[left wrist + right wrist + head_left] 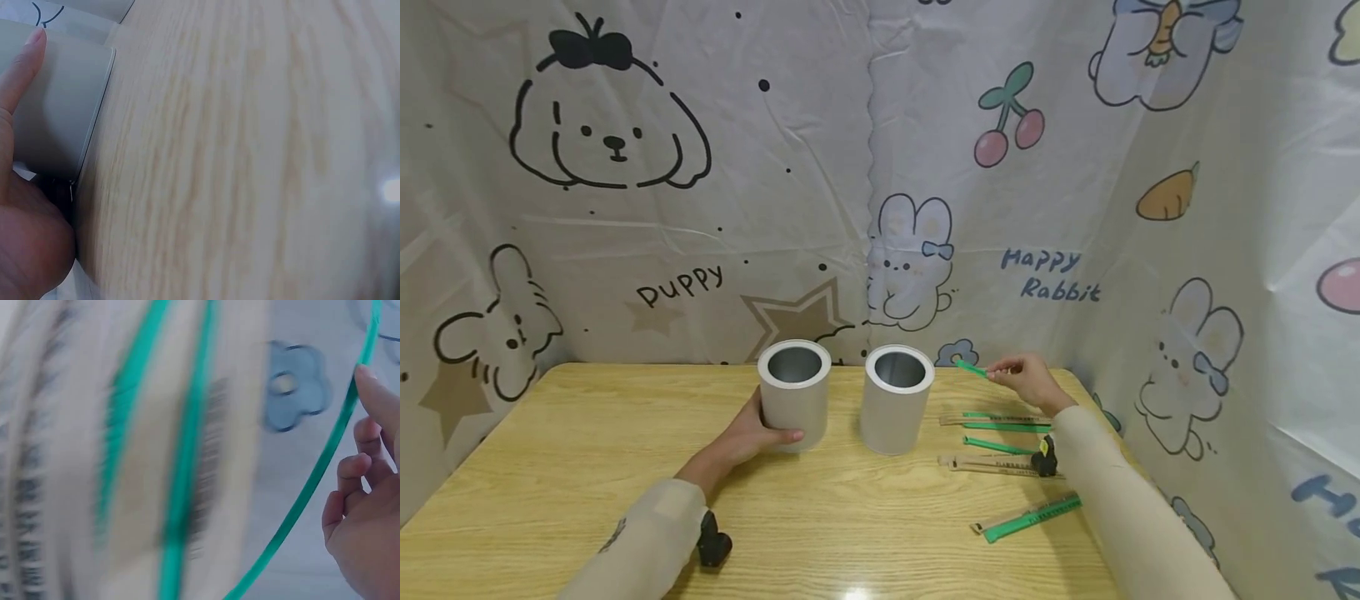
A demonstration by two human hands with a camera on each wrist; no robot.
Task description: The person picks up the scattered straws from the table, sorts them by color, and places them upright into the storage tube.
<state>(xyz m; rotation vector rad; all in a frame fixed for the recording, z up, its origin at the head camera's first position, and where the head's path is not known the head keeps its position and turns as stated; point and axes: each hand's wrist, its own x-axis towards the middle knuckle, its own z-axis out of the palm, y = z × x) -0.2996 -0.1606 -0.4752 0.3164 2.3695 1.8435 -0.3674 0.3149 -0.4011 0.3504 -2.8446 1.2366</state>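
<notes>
Two white cylindrical containers with open, dark-lined tops stand upright at the back of the table. My left hand [752,433] grips the left container [793,408] low on its side, thumb across the front and other fingers hidden behind. The right container [895,412] stands a short gap away. Beyond it to the right, my right hand [1030,382] pinches a slim green wrapped straw [972,368] between thumb and fingertips, raised over the back edge and pointing left. In the right wrist view this straw [312,472] looks long, narrow and slightly bowed.
Several more straws lie in a loose group on the right of the wooden table [865,525], including a green straw [1000,446], a brown paper-wrapped straw [992,464] and a green straw nearest me [1030,518]. A printed cloth [820,183] hangs behind and beside the table.
</notes>
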